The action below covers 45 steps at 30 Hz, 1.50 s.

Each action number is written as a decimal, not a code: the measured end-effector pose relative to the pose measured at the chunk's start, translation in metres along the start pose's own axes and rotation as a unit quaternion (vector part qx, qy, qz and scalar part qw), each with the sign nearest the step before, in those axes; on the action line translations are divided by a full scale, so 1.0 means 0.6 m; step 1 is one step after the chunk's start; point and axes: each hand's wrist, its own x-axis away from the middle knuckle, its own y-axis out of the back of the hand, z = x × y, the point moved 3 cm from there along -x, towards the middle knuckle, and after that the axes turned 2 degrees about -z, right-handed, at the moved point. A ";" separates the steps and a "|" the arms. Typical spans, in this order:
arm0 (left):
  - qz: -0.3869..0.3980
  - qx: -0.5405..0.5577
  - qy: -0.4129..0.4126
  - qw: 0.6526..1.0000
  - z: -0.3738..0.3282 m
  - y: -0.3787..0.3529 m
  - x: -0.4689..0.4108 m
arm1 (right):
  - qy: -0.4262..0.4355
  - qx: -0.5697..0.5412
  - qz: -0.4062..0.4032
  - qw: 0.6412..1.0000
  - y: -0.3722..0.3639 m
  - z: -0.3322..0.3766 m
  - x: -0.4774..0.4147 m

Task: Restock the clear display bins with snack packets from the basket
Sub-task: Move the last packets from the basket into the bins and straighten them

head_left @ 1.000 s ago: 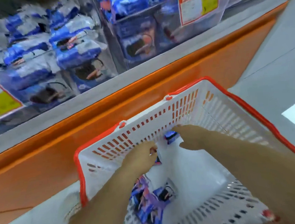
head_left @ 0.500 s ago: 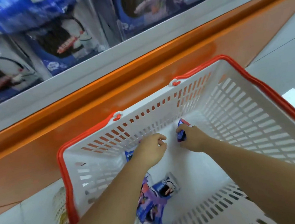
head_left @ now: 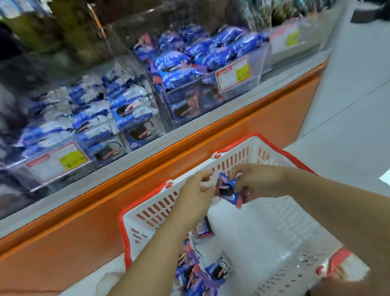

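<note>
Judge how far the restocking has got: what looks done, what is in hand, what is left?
Done: the clear bins already hold heaps of blue packets. In hand: the right hand grips one packet above the basket, left hand at its edge, grip unclear. Left: that packet and several packets on the basket floor.

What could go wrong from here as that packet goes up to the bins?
1. The right hand grips the packet at one side above the basket; it may slip and drop back in.
2. The right-hand bin is already heaped above its front wall, so another packet could slide off onto the ledge.
</note>
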 end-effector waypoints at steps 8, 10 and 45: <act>-0.142 -0.077 -0.156 0.974 -0.147 0.107 0.087 | 0.195 0.014 -0.013 0.981 -0.012 0.174 0.171; -0.216 -0.056 -0.146 0.964 -0.175 0.133 0.103 | 0.233 0.003 -0.020 0.972 -0.019 0.200 0.193; -0.289 -0.048 -0.150 0.944 -0.408 0.281 -0.208 | 0.379 0.299 -0.423 0.767 0.218 0.391 0.118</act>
